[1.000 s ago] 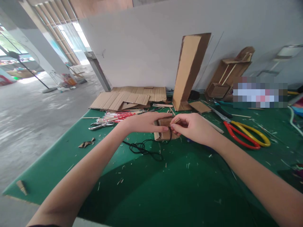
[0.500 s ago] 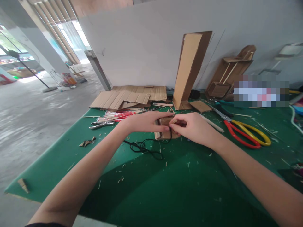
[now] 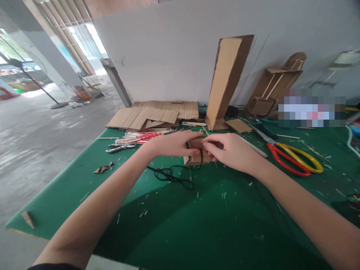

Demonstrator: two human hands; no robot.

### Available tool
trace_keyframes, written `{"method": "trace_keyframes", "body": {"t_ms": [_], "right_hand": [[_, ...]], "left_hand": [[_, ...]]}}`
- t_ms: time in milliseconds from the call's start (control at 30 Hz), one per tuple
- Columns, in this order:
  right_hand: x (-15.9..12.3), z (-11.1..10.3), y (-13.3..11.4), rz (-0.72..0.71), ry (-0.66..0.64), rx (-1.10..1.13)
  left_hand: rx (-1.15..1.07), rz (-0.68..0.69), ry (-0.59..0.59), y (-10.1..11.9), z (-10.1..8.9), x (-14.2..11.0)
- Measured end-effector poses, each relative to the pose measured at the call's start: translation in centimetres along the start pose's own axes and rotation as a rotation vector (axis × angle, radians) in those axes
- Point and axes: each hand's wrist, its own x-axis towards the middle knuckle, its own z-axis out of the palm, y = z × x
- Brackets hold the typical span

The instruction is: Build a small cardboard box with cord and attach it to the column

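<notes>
A small brown cardboard box (image 3: 194, 161) rests on the green table between my two hands. My left hand (image 3: 176, 144) grips its left side, with the thumb along the near part and the fingers reaching over the far part. At its upper right, my right hand (image 3: 225, 148) pinches a thin black cord (image 3: 201, 159) between thumb and forefinger. The cord hangs down over the box front, then lies in loose loops on the table to the left. My hands cover much of the box, so its inside is only partly seen.
Scissors with red and yellow handles (image 3: 289, 159) lie at right. Silver pliers (image 3: 120, 147) and red-and-white wrapped sticks (image 3: 140, 137) are at left. Flat cardboard sheets (image 3: 140, 116) and a tall cardboard piece (image 3: 225, 78) stand toward the wall. Scraps dot the green table (image 3: 180, 228).
My right hand has turned slightly and its fingertips have shifted at the box with the cord. My left hand stays on the box. The view has moved a little.
</notes>
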Motion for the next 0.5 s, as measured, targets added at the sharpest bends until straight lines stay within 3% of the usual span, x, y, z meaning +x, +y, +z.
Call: {"method": "trace_keyframes", "body": {"t_ms": [167, 367, 500], "right_hand": [[0.13, 0.39, 0.21, -0.083, 0.076, -0.042], [0.27, 0.37, -0.61, -0.174, 0.06, -0.121], [0.26, 0.39, -0.66, -0.137, 0.063, -0.099]], "left_hand": [[-0.031, -0.047, -0.023, 0.08, -0.07, 0.0], [-0.021, -0.037, 0.005, 0.17, 0.03, 0.04], [-0.045, -0.052, 0.028, 0.05, 0.39, 0.19]]}}
